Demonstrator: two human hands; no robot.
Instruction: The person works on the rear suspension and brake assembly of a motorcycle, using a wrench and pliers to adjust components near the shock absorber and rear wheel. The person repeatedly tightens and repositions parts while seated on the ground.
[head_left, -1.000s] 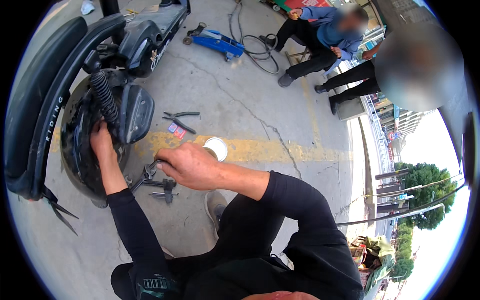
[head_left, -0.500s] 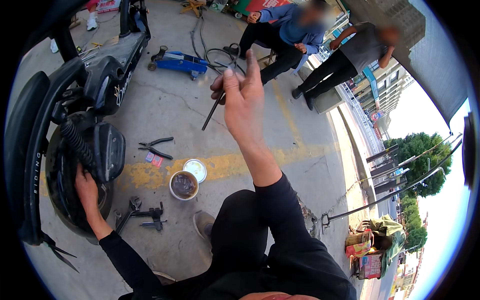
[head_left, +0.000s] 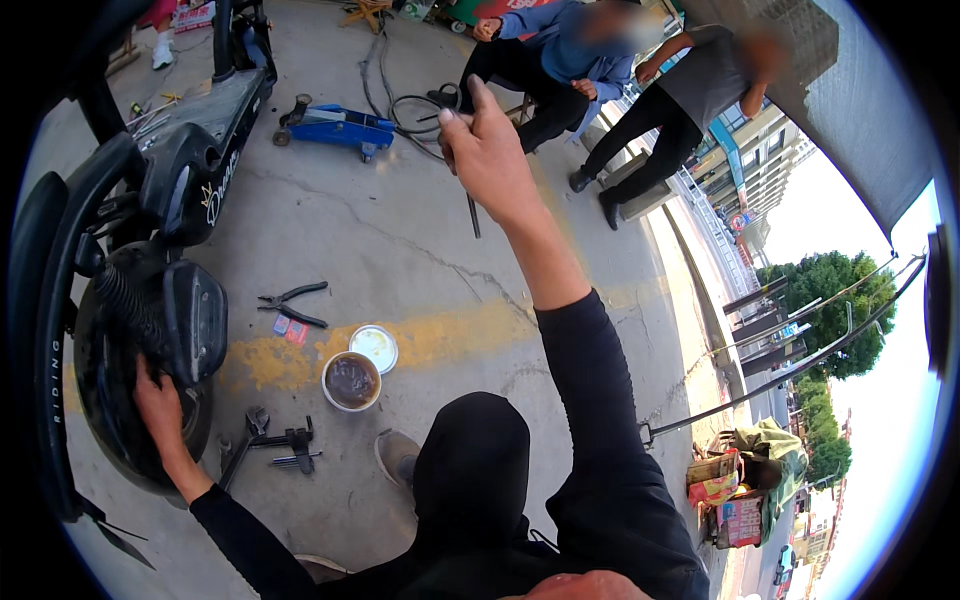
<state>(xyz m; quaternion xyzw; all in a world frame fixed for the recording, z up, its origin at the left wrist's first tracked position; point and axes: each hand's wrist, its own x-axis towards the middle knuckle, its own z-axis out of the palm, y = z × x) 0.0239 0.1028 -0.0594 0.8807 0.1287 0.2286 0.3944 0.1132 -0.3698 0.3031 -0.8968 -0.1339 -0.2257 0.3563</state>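
Observation:
My left hand (head_left: 160,418) is curled on the black wheel (head_left: 112,400) of an overturned-looking scooter (head_left: 205,170), below its coiled spring. My right hand (head_left: 488,165) is raised ahead of me, closed on a thin dark rod (head_left: 474,215) that hangs downward. On the concrete between them lie pliers (head_left: 295,298), small red-and-blue packets (head_left: 290,327), an open tub of brown paste (head_left: 351,381) beside its white lid (head_left: 374,347), an adjustable wrench (head_left: 250,435) and a dark metal tool (head_left: 298,445).
Beyond lie a blue floor jack (head_left: 335,130) and looped hose (head_left: 385,85). A seated person (head_left: 570,75) and a standing person (head_left: 660,125) are at upper right. A loaded cart (head_left: 740,480) stands right, near a long bent pole (head_left: 760,385).
My right hand has risen from the tools near the wheel to high ahead, carrying the thin rod. My left hand stays on the wheel. The standing person has raised an arm.

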